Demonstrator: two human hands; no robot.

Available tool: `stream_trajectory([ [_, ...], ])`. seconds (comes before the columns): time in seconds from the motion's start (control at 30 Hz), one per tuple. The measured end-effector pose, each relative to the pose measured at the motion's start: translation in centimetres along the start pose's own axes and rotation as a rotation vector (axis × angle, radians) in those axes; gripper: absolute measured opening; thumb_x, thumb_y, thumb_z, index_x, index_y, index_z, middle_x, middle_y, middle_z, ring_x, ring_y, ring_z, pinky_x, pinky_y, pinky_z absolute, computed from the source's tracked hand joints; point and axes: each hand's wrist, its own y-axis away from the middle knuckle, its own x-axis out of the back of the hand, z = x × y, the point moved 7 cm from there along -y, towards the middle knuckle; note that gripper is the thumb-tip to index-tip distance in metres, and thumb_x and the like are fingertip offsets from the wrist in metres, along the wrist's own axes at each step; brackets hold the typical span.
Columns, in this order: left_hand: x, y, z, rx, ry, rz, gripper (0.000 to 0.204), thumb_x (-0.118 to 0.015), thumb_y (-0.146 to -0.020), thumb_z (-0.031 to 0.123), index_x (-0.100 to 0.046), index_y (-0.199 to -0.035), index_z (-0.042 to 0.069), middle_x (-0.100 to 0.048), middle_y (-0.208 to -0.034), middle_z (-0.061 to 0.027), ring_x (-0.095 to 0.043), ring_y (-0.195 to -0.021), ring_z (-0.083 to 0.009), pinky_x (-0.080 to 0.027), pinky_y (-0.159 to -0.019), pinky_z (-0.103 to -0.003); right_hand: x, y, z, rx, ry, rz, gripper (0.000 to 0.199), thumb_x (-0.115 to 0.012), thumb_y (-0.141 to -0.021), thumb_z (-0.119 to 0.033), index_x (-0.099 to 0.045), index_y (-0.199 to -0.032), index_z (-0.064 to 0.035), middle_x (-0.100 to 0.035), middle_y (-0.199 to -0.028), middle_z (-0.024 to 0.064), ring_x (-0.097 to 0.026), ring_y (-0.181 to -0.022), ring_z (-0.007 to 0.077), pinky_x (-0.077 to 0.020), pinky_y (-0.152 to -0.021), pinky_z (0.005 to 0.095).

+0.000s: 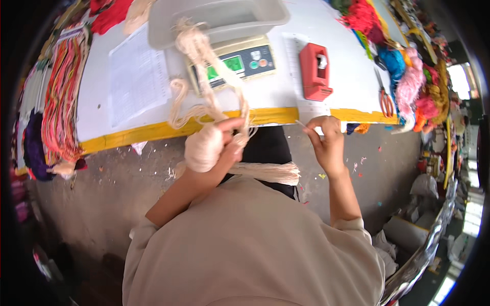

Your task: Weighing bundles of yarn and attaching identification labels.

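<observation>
My left hand (230,142) is closed round cream yarn at the table's front edge. A wound bundle of that cream yarn (204,149) bulges beside its fingers. Loose strands run up from the hand across a digital scale (258,53) with a lit green display, and their frayed end reaches the grey plastic tub (224,20). My right hand (327,143) pinches a thin whitish strip (300,123) between thumb and forefinger, just below a red tape dispenser (315,66). Across my lap lies another hank of cream yarn (270,173).
A white table (94,120) with a yellow front edge spans the view. Striped pink and orange yarn (64,97) hangs at the left, near a printed sheet (138,76). Orange-handled scissors (386,102) and colourful yarn hanks (408,81) are at the right.
</observation>
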Motion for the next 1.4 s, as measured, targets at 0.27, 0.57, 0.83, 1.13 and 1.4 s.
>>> stream_trajectory([
  [0.27,-2.2,-0.5,0.1,0.064,0.003,-0.390,0.063,-0.055,-0.094,0.005,-0.027,-0.150,-0.001,-0.051,-0.086,-0.0011,-0.053,-0.080,-0.0118,-0.047,-0.086,-0.031,-2.4,-5.7,-11.9,0.449,-0.150,-0.417,0.016,-0.071,-0.081,-0.002,-0.064,-0.093,-0.0081,-0.062,-0.090,0.0023,-0.061,-0.086,0.0208,-0.0419,-0.084,0.0329],
  [0.57,3.0,0.1,1.1,-0.134,-0.178,-0.093,0.073,-0.058,-0.090,-0.005,-0.024,-0.154,0.005,-0.061,-0.084,-0.0028,-0.057,-0.075,-0.0101,-0.048,-0.072,-0.025,-10.1,-5.8,-11.2,-0.319,-1.056,-0.657,0.032,-0.054,-0.099,-0.004,-0.045,-0.129,-0.0036,-0.057,-0.094,0.0026,-0.052,-0.083,0.0086,-0.0438,-0.073,0.0251],
  [0.83,3.6,0.6,2.6,-0.558,-0.420,0.137,0.025,-0.071,-0.082,0.000,-0.066,-0.105,0.007,-0.070,-0.083,-0.0095,-0.070,-0.075,-0.0231,-0.053,-0.065,-0.031,-7.9,-6.2,-10.7,-0.179,-0.771,-0.516,0.038,-0.063,-0.089,0.007,-0.050,-0.123,-0.0036,-0.048,-0.068,-0.0044,-0.039,-0.063,0.0020,-0.0296,-0.056,0.0203],
  [1.13,3.1,0.3,-1.8,0.459,0.300,-0.276,0.008,-0.060,-0.096,0.011,-0.062,-0.095,0.003,-0.056,-0.066,0.0010,-0.050,-0.056,-0.0069,-0.041,-0.051,-0.025,-8.7,-6.0,-11.2,0.031,-0.835,-0.596,0.023,-0.063,-0.080,0.014,-0.061,-0.099,-0.0003,-0.060,-0.088,0.0035,-0.057,-0.072,0.0076,-0.0445,-0.066,0.0180],
  [1.4,3.4,0.1,0.2,-0.059,0.020,-0.028,0.019,-0.053,-0.099,0.020,-0.064,-0.097,0.004,-0.067,-0.078,-0.0048,-0.063,-0.071,-0.0164,-0.049,-0.065,-0.033,-9.3,-4.6,-10.0,-0.155,-0.940,-0.321,0.020,-0.064,-0.091,0.006,-0.055,-0.106,-0.0011,-0.065,-0.086,0.0032,-0.057,-0.076,0.0044,-0.0431,-0.067,0.0179],
])
